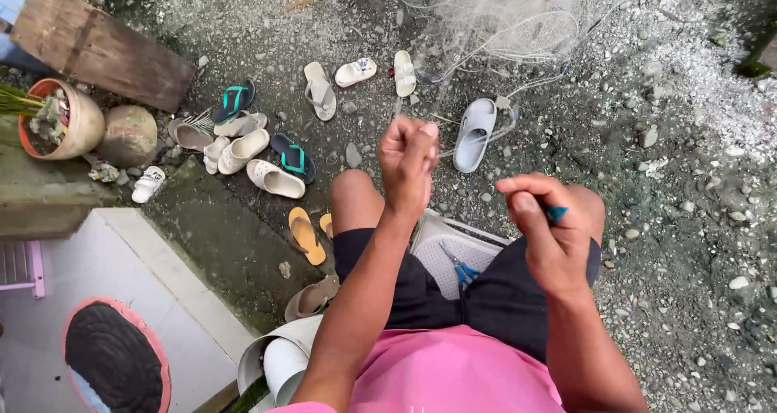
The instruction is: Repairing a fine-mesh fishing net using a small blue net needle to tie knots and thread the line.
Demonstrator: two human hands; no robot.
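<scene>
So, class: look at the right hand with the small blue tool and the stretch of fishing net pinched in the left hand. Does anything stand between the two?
Nothing visible does. The right hand, holding the small blue tool, and the left hand, pinching the fishing net, are apart, with only open air over the knees between them. The scissors lie lower, on the seat.

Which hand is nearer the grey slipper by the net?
Left. The left hand is raised just beside the grey slipper, pinching net strands. The right hand sits lower, over the knee, holding a small blue tool, farther off.
</scene>
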